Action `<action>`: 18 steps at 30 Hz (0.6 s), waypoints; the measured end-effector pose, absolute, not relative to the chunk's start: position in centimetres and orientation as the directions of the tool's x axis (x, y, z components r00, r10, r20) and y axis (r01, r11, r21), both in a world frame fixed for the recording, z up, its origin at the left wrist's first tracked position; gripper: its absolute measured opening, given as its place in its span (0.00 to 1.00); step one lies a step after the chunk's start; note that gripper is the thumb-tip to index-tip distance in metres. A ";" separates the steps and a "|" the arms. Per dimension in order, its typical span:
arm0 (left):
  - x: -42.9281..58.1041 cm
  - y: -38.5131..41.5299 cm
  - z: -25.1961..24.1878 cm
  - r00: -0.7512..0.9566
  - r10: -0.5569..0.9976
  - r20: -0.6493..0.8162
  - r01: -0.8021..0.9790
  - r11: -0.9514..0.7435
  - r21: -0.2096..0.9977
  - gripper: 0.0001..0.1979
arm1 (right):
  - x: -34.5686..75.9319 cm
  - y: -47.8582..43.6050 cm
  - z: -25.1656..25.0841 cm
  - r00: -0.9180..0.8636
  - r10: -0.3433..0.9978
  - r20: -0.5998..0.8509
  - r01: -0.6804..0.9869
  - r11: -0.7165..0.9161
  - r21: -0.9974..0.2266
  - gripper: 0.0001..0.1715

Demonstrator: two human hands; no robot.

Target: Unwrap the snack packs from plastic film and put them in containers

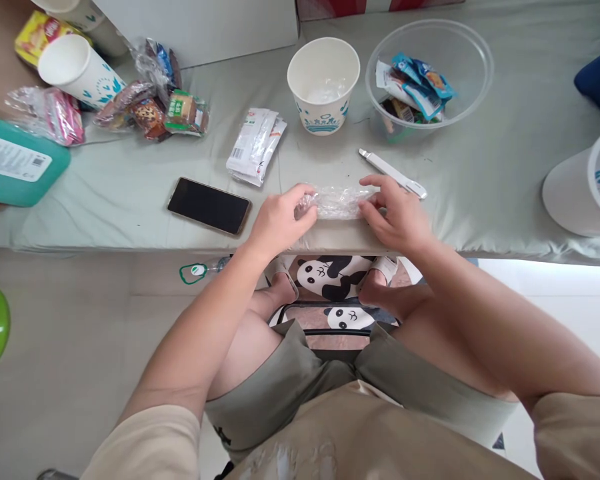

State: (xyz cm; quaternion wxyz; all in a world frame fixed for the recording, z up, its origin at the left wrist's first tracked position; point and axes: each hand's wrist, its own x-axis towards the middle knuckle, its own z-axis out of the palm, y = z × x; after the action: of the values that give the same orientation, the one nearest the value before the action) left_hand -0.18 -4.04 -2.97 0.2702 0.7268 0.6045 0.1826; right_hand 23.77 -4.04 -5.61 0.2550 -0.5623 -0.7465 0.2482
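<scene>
A crinkled piece of clear plastic wrap [338, 203] lies near the front edge of the cloth-covered surface, stretched sideways between my two hands. My left hand [281, 219] pinches its left end between thumb and fingers. At the right end, my right hand [396, 215] holds it with the thumb and curled fingers, while the index finger is raised. Just beyond the right hand lies a slim white box cutter [393, 173]. A paper cup [325, 110] with blue print stands behind the plastic, with something clear inside. Several white packets [256, 147] are stacked behind my left hand.
A dark-screened phone [209, 205] lies left of my left hand. A clear round bowl [473, 87] holds small packets at the back right. Wrapped snacks [186, 112], a tipped paper cup [80, 73] and a green container [20, 163] crowd the left. A white cup [573, 193] is far right.
</scene>
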 end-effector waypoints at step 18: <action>0.1 -3.8 -4.3 0.192 0.976 0.101 0.935 -0.213 0.284 0.07 | 20.4 -4.9 -6.1 -0.599 0.756 0.264 0.674 0.654 -0.345 0.20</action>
State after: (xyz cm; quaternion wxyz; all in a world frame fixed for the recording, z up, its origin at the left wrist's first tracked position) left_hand 0.13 -3.84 -4.29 0.0794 0.7679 0.6221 0.1303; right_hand 20.41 -4.93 -6.13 0.1962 -0.4026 -0.8879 0.1053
